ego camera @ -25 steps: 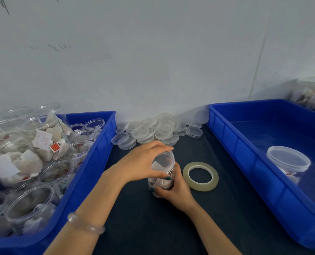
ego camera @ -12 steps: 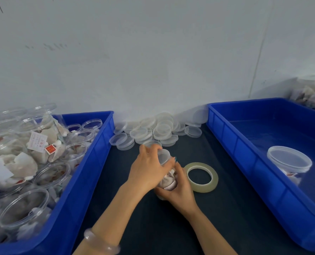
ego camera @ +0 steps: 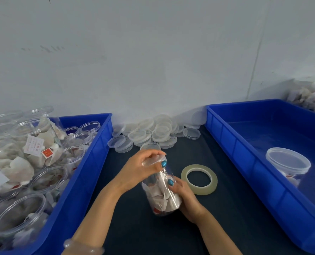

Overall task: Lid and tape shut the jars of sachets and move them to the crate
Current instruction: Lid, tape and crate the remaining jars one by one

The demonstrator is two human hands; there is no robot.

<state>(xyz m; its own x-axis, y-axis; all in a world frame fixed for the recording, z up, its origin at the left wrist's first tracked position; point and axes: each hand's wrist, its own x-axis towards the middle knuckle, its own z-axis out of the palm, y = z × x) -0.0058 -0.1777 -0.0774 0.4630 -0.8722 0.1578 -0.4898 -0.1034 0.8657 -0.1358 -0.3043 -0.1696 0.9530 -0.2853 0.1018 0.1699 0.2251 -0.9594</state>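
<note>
Lidding, head view: your left hand (ego camera: 140,168) curls its fingers round the lid (ego camera: 159,159) at the mouth of the jar (ego camera: 162,196) (seated or not, I cannot tell).
Grip: your right hand (ego camera: 186,197) wraps the jar's body, tilted over the dark mat (ego camera: 171,236) between the crates.
Done: one lidded jar (ego camera: 288,162) lies in the right crate (ego camera: 245,162).
Left to do: tape from the tape roll (ego camera: 199,179) just beside your right hand, then many open jars (ego camera: 48,179) in the left crate (ego camera: 90,162).

Clear jar (ego camera: 162,196) of white sachets; blue crates (ego camera: 245,159); yellowish tape roll (ego camera: 199,179); teal fingernails (ego camera: 164,163); dark mat (ego camera: 217,218).
</note>
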